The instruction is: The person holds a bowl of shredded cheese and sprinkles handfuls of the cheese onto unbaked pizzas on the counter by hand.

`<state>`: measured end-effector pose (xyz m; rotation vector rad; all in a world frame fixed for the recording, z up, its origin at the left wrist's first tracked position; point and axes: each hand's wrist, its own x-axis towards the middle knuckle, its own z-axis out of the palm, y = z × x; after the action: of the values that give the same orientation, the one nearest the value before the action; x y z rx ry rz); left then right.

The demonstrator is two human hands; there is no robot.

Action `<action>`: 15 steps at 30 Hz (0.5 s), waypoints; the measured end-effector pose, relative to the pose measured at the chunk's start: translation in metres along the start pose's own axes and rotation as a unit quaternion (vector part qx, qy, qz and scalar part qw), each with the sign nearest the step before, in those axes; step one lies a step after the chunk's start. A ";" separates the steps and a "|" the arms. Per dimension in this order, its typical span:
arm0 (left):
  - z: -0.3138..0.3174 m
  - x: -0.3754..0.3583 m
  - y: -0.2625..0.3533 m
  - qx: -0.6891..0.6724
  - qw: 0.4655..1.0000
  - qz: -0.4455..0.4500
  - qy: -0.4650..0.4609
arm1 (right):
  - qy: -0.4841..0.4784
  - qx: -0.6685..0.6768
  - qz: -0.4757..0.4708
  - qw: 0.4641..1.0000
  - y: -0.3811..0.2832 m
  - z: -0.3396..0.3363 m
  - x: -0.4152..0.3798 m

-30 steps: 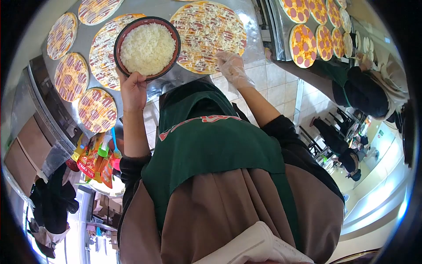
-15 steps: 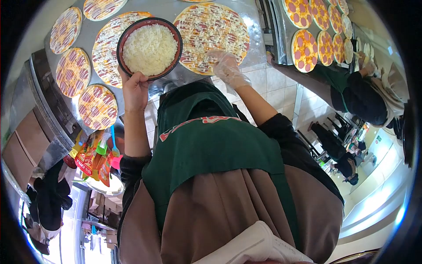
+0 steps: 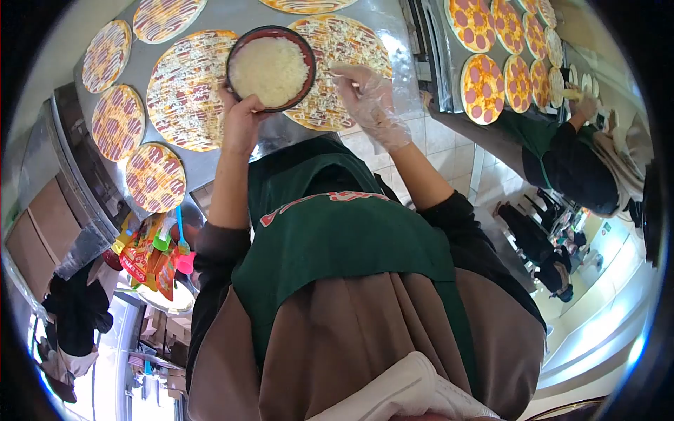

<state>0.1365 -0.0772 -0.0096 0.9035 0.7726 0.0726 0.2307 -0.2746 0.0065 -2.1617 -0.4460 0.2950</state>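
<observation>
My left hand [image 3: 242, 123] grips the rim of a dark bowl [image 3: 309, 52] with a reddish inside, thumb on the near edge. White grated cheese [image 3: 270, 74] fills much of the bowl. It is held above the metal table, overlapping the two large pizzas. My right hand [image 3: 372, 105], in a clear plastic glove, hovers at the right edge of the right large pizza [image 3: 344, 42]. Its fingers are loosely bent and apart, and nothing shows in them. The left large pizza [image 3: 186, 91] carries sauce stripes and scattered white cheese, as does the right one.
Smaller pizzas, one of them nearest me [image 3: 156, 177], line the left side of the metal table [image 3: 242, 15]. Pepperoni pizzas [image 3: 483, 88] lie on another table at right, where a co-worker [image 3: 576, 161] stands. Colourful packets [image 3: 144, 245] sit below left.
My left hand has moved the bowl to the right, from over the left large pizza towards the right one. My right hand has turned, its fingers lifting slightly.
</observation>
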 end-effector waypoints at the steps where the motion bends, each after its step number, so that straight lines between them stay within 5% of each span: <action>1: 0.002 0.007 -0.005 0.035 0.999 -0.006 -0.005 | -0.007 0.027 -0.045 0.999 -0.005 -0.004 0.008; 4: 0.019 0.019 -0.008 -0.009 0.997 -0.057 -0.043 | -0.038 0.074 -0.097 0.992 -0.009 -0.009 0.031; 6: 0.033 0.022 -0.009 -0.004 0.998 -0.037 -0.060 | -0.072 -0.092 -0.156 0.981 -0.013 -0.012 0.047; 11: 0.061 0.029 -0.004 0.072 0.986 -0.099 -0.111 | -0.105 -0.249 -0.178 0.946 -0.015 0.002 0.065; 15: 0.082 0.027 0.012 0.085 0.985 -0.111 -0.104 | -0.266 -0.125 -0.293 0.910 -0.001 -0.009 0.072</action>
<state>0.2114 -0.1156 0.0142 0.9637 0.6872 -0.2839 0.2987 -0.2508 0.0097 -2.0464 -1.4773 0.5028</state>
